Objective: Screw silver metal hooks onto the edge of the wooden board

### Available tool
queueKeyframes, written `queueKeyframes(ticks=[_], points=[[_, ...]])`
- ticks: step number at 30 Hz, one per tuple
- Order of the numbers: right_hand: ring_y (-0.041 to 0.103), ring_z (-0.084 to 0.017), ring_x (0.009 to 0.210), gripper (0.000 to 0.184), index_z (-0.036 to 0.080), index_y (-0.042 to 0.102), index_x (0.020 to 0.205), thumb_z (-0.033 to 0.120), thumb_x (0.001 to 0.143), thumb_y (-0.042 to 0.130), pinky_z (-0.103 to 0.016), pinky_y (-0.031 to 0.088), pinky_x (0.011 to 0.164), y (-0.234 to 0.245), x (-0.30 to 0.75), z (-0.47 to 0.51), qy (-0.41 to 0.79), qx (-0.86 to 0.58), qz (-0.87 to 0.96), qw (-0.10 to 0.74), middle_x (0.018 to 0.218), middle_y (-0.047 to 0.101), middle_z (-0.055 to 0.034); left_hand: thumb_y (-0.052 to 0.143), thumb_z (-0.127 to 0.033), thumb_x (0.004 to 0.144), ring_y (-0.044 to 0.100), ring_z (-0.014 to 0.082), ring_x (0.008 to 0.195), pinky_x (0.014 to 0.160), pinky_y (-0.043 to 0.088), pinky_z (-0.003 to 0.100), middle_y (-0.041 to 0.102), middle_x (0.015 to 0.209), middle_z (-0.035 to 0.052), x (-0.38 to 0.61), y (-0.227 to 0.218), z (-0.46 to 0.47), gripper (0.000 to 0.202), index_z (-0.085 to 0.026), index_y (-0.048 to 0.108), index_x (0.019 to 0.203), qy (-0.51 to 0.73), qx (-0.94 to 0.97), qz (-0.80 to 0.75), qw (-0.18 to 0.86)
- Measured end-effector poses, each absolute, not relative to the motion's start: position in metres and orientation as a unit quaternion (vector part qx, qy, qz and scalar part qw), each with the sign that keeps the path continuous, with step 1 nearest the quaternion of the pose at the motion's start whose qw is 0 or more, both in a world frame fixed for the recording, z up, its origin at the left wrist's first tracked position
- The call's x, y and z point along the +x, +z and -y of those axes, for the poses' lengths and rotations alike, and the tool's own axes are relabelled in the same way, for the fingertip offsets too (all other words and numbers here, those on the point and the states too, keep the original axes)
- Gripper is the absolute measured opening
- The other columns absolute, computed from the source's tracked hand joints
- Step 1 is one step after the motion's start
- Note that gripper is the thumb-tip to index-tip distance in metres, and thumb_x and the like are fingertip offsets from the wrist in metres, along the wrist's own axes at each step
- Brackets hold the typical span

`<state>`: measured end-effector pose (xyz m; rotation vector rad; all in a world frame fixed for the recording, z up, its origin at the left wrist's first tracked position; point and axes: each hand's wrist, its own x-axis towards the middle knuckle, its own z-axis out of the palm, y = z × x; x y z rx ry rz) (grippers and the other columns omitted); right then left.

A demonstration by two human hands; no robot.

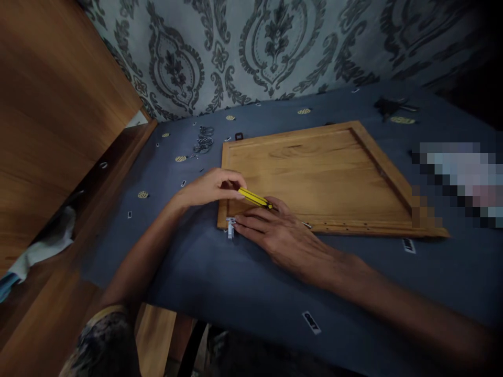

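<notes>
Over framed brown wood (326, 178), left fingers (234, 194) pinch a yellow tool (254, 198), right fingers (254, 222) apart.

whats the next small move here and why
I'd probably steady the metal fitting with the right hand before bringing the yellow tool to it: the right hand lies right at the fitting, which juts past the near edge of the wooden panel, while the left hand holds the yellow tool over the panel, apart from the fitting.
</notes>
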<state>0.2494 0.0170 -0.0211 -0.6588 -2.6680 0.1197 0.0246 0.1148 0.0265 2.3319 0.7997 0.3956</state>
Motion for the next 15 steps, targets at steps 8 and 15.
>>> queueKeyframes(ticks=[8,15], points=[[0.061,-0.027,0.127,0.042,0.017,0.06,0.136,0.005,0.099,0.043,-0.069,0.016,0.125,-0.032,0.252,-0.017,0.053,-0.231,0.95,0.202,0.135,0.071,-0.0093,0.071,-0.046,0.095,0.075,0.0162,0.08,0.068,0.063,0.027,0.076,0.094,0.0049,0.013,0.04,-0.094,0.029,-0.02,0.056,0.099,0.437,0.739,-0.312,0.406],[0.057,-0.026,0.131,0.044,0.016,0.059,0.138,0.005,0.098,0.045,-0.064,0.021,0.125,-0.033,0.254,-0.016,0.068,-0.23,0.948,0.212,0.141,0.068,-0.0093,0.062,-0.042,0.103,0.075,0.0123,0.072,0.064,0.061,0.021,0.073,0.085,-0.0005,0.02,0.044,-0.039,0.021,-0.021,0.057,0.1,0.576,0.713,-0.36,0.174]])
